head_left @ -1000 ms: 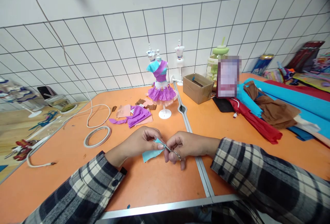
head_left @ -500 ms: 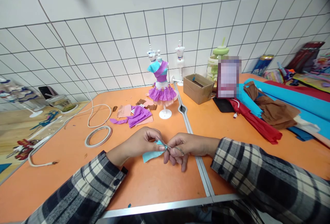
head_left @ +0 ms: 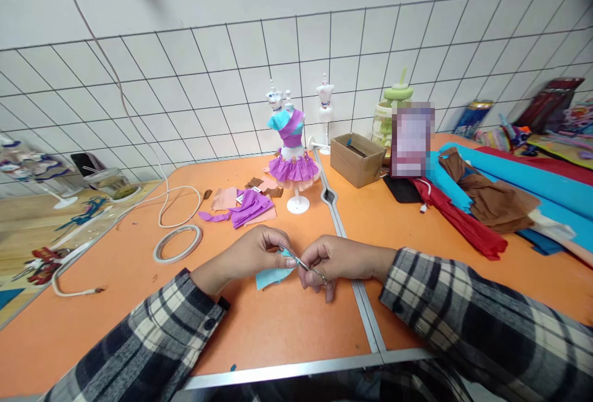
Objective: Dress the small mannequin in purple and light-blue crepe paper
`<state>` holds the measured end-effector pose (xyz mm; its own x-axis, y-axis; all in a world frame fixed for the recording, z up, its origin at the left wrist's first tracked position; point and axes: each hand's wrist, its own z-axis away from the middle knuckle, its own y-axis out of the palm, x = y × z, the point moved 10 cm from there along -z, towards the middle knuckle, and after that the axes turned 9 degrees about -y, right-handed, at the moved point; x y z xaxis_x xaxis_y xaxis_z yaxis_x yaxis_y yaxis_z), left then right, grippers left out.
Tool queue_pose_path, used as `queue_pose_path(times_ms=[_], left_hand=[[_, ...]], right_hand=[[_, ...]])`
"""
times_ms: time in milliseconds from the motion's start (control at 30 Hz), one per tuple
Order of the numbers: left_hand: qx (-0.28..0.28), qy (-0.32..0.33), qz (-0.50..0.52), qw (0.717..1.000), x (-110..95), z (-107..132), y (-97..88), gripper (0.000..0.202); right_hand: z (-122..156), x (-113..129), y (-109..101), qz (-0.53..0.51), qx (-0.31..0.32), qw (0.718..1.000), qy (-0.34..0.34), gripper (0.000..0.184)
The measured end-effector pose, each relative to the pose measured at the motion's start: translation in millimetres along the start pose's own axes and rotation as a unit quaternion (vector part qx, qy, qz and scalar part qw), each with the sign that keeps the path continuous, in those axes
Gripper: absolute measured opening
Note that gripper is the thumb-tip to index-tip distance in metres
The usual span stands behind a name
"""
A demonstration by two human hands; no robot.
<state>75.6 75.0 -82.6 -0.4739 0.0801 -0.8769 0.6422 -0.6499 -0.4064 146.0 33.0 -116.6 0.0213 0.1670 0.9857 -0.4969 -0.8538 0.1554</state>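
My left hand (head_left: 252, 254) pinches a small light-blue scrap of crepe paper (head_left: 271, 276) just above the orange table (head_left: 130, 303). My right hand (head_left: 331, 260) is closed on small metal scissors (head_left: 301, 264), whose blades reach into the scrap's top edge. Both hands meet near the table's front middle. Further back stands a small mannequin (head_left: 291, 155) dressed in blue and purple paper.
Purple and pink paper scraps (head_left: 245, 204) lie behind my hands. A tape ring (head_left: 177, 243) and a white cable (head_left: 167, 204) are at the left. A cardboard box (head_left: 357, 158), a phone and blue, red and brown crepe sheets (head_left: 482, 198) fill the right side.
The scissors' handles have closed a little and the blades have shifted slightly on the blue scrap. The view has moved a bit; both hands stay in place.
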Motion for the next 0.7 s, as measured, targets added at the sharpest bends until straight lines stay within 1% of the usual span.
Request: queue_pose_path(times_ms=[167,233,267,300,333,367,433,467,500,633,700], left_hand=[[0.013,-0.018,0.021,1.000,8,-2,2.4,0.034],[0.015,-0.028,0.043,0.999,11,-3,3.9,0.035],[0.006,-0.035,0.056,0.998,12,-3,3.2,0.036],[-0.012,-0.045,0.072,0.996,14,-3,0.9,0.036],[-0.039,-0.055,0.093,0.993,17,-3,-2.8,0.036],[-0.069,-0.065,0.120,0.988,20,-3,-7.1,0.036],[-0.116,-0.079,0.176,0.974,25,-2,-12.5,0.036],[-0.128,-0.079,0.197,0.969,25,-1,-13.1,0.035],[-0.134,-0.073,0.207,0.966,24,-1,-12.6,0.036],[-0.149,-0.029,0.191,0.970,6,0,-9.9,0.034],[-0.147,-0.038,0.195,0.969,5,1,-7.0,0.033]], right_hand=[[4,1,3,-0.057,0.020,0.998,-0.005,0.050],[4,6,2,-0.054,0.021,0.998,-0.013,0.049],[4,9,0,-0.045,0.012,0.999,-0.022,0.048],[4,14,-6,-0.028,-0.011,0.999,-0.037,0.048],[3,21,-14,-0.003,-0.051,0.997,-0.061,0.048],[4,29,-26,0.032,-0.107,0.990,-0.090,0.046],[11,44,-49,0.108,-0.229,0.958,-0.137,0.041],[15,47,-57,0.137,-0.276,0.940,-0.145,0.038],[17,48,-63,0.154,-0.308,0.928,-0.144,0.036],[17,41,-74,0.165,-0.361,0.908,-0.133,0.028],[17,40,-78,0.161,-0.379,0.901,-0.138,0.025]])
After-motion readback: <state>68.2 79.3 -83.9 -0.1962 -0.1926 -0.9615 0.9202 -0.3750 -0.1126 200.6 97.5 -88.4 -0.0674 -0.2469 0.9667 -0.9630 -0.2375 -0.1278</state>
